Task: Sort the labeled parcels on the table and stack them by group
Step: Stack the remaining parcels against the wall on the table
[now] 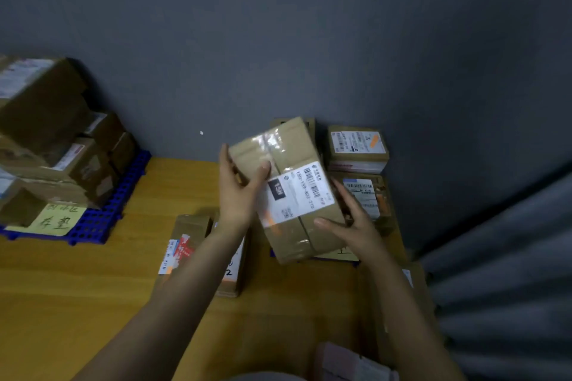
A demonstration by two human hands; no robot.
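both bare forearms reach up from the bottom edge and meet over the middle of the yellow worktop (pixel 62 288). beside the right forearm, at the very bottom, lies a pale pinkish thing (pixel 349 362), too blurred to name. the left hand (pixel 240 189) is raised with its palm turned to the right. its thumb lies across the top face of the taped parcel (pixel 291 151) and its fingers (pixel 224 158) wrap the far left edge, gripping that end. the right hand (pixel 349 223) takes the near right corner, thumb flat on the top face, fingers (pixel 342 192) closed along the right side. between them the taped parcel hangs clear of the worktop, tilted, its white label (pixel 297 192) with a barcode facing up.

below the left wrist two parcels lie flat on the worktop side by side: a red-labeled parcel (pixel 188 235) and a half-hidden parcel (pixel 233 275) partly under the forearm. behind the held one, at the far right corner, a top parcel (pixel 357 145) crowns a small stack, and a lower parcel (pixel 363 195) lies just in front of it. at the far left a blue grid tray (pixel 102 223) carries a tall heap of brown boxes (pixel 46 133), with a yellow handwritten note (pixel 52 218) at its front. a grey wall (pixel 278 40) stands behind.
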